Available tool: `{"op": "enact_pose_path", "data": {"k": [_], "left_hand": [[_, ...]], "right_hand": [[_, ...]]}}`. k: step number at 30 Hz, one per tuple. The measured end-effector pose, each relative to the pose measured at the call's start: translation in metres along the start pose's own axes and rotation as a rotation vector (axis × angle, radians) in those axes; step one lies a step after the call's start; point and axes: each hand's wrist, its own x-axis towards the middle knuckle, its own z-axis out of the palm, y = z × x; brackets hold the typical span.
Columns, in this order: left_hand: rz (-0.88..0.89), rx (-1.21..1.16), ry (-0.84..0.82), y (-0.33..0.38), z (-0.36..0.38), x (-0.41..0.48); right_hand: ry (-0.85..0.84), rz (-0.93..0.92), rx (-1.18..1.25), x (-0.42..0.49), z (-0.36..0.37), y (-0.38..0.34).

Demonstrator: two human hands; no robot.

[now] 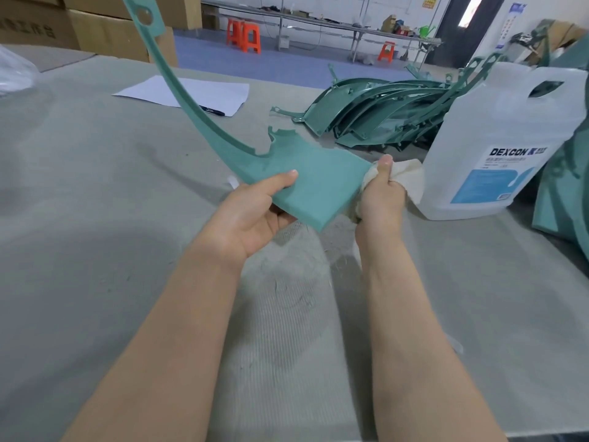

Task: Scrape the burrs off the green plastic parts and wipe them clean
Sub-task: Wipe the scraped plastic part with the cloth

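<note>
I hold a long curved green plastic part point(312, 177) above the grey table. Its thin arm sweeps up to the far left and ends in a tab with a round hole. My left hand point(255, 212) grips the wide flat end from below, thumb on top. My right hand point(381, 193) is shut on a cream cloth point(411, 177) and presses it against the right edge of the part's wide end. A pile of more green parts point(376, 113) lies on the table behind.
A large clear jug labelled DEXCON point(510, 145) stands just right of my right hand. More green parts point(561, 193) lean at the far right edge. A white paper sheet with a black pen point(191, 90) lies at the back. Cardboard boxes point(95, 27) stack at back left.
</note>
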Motion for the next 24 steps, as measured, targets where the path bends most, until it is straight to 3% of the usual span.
{"op": "enact_pose_path", "data": {"k": [4, 7, 11, 14, 16, 20, 24], "left_hand": [[-0.014, -0.022, 0.007, 0.001, -0.001, 0.0], [-0.021, -0.083, 0.048, 0.003, -0.001, -0.001], [-0.041, -0.203, 0.116, 0.005, 0.0, -0.001], [-0.051, -0.213, 0.13, 0.005, -0.001, -0.001], [-0.048, -0.211, 0.13, 0.004, -0.001, -0.001], [0.014, -0.133, 0.139, 0.004, -0.003, 0.0], [0.032, -0.038, 0.098, 0.005, -0.005, 0.0]], "right_hand": [[0.018, 0.161, 0.185, -0.002, -0.002, -0.002], [-0.039, 0.343, 0.606, -0.002, -0.003, -0.003], [-0.249, 0.314, 0.946, -0.001, -0.008, -0.003], [-0.431, 0.26, 0.871, -0.009, -0.004, -0.008], [-0.463, 0.23, 0.722, -0.013, 0.001, -0.011], [-0.406, 0.088, 0.331, -0.014, 0.008, -0.006], [-0.242, 0.077, 0.162, -0.006, 0.005, -0.005]]}}
